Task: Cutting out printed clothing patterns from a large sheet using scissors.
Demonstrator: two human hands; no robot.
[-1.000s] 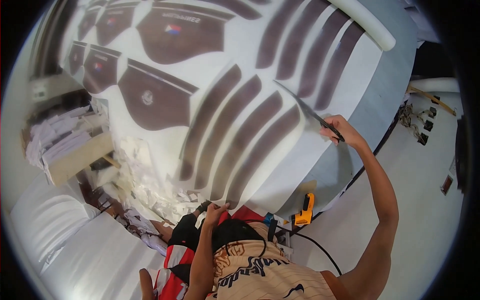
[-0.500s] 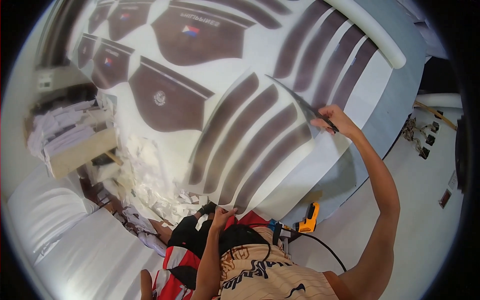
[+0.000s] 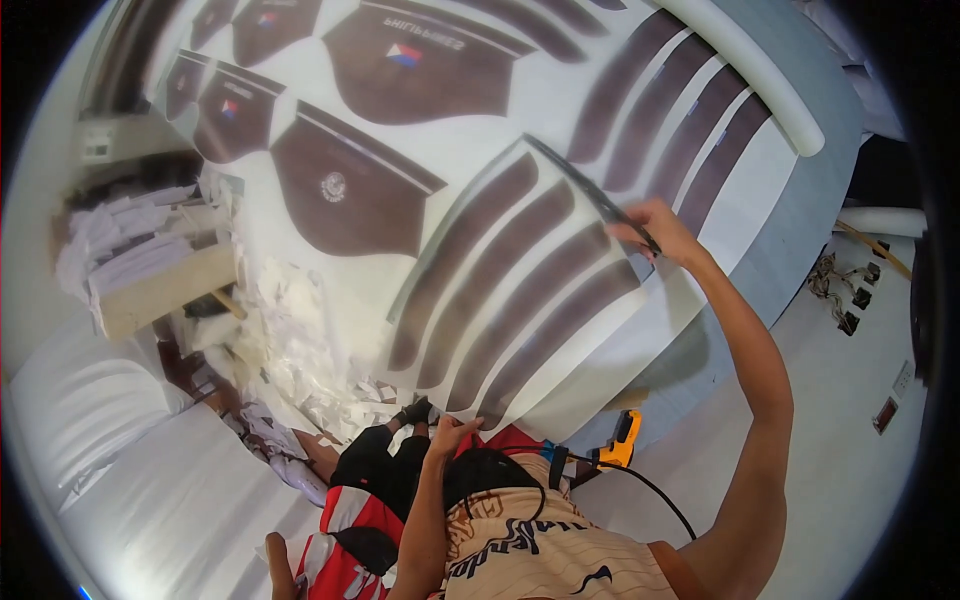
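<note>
My right hand (image 3: 655, 235) is closed around the handles of long dark scissors (image 3: 588, 188). Their blades point away and to the left, along the far edge of a translucent white sheet piece (image 3: 572, 392) printed with several curved brown strips (image 3: 545, 318). That piece lies over the larger printed sheet (image 3: 455, 215), its far corner near the blade tips. At the near edge, close to my body, my left hand (image 3: 455, 433) pinches the piece between thumb and fingers. Whether the blades are apart is hard to make out.
Brown printed panels (image 3: 345, 195) cover the larger sheet on the table. A white roll (image 3: 765, 85) lies along the far right. Offcuts (image 3: 300, 320) heap at the left beside a wooden box (image 3: 165, 290). A yellow-black handheld tool (image 3: 622, 440) with a cable sits near right.
My right hand and the scissors have moved slightly leftward along the piece's far edge. My left hand keeps its pinch on the near edge. The whole view has shifted a little.
</note>
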